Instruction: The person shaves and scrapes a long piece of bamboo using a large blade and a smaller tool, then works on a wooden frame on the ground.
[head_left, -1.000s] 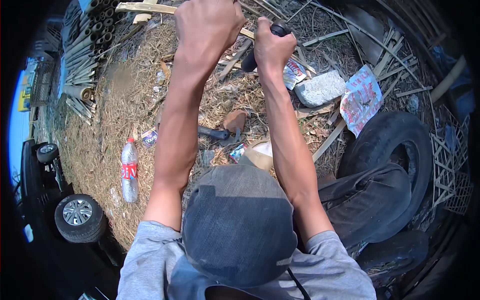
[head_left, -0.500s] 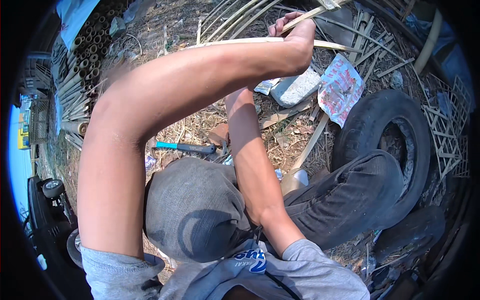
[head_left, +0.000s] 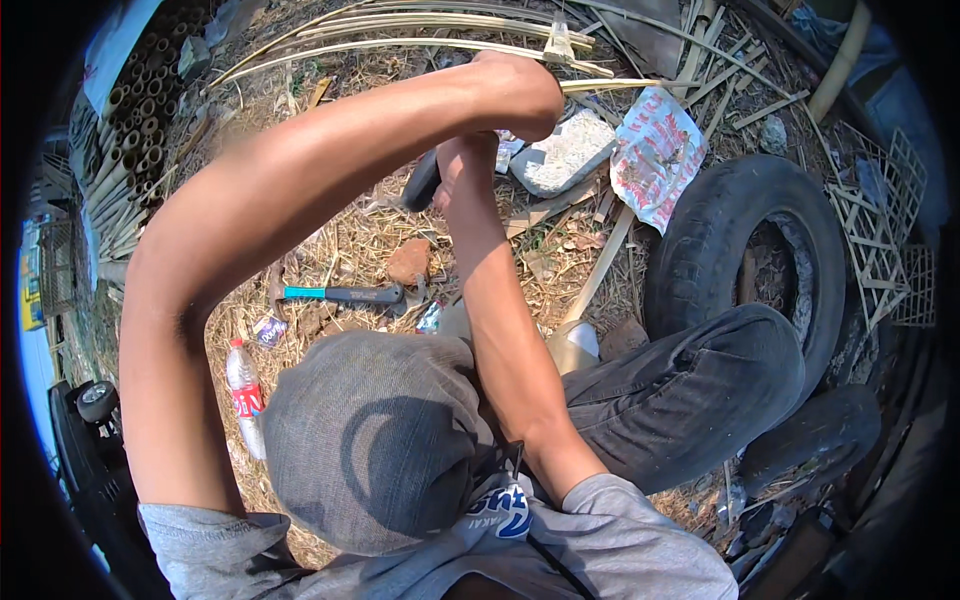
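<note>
My left hand [head_left: 522, 92] is bent sharply at the wrist among long split bamboo strips [head_left: 395, 46]. Its fingers are hidden behind the wrist. A pale strip [head_left: 618, 84] emerges just to the right of it. My right hand [head_left: 466, 160] is under my left forearm, closed around a black handle [head_left: 422, 182]; what the handle belongs to is hidden. Right of that hand lies a whitish stone block [head_left: 568, 152]. A hammer [head_left: 345, 294] with a black and teal handle rests on the straw-covered ground before my knee.
A tyre [head_left: 690, 240] lies by my right knee, beside a crumpled printed sheet [head_left: 655, 160]. Left of my other knee is a plastic bottle [head_left: 245, 395]. A brick piece [head_left: 408, 262] lies beyond the hammer. Bamboo poles [head_left: 150, 110] are stacked far left; a woven lattice [head_left: 885, 235] leans right.
My left hand has moved left and nearer, and its fingers have gone out of sight. The black handle in my right hand has come into view. The bamboo strips have shifted left.
</note>
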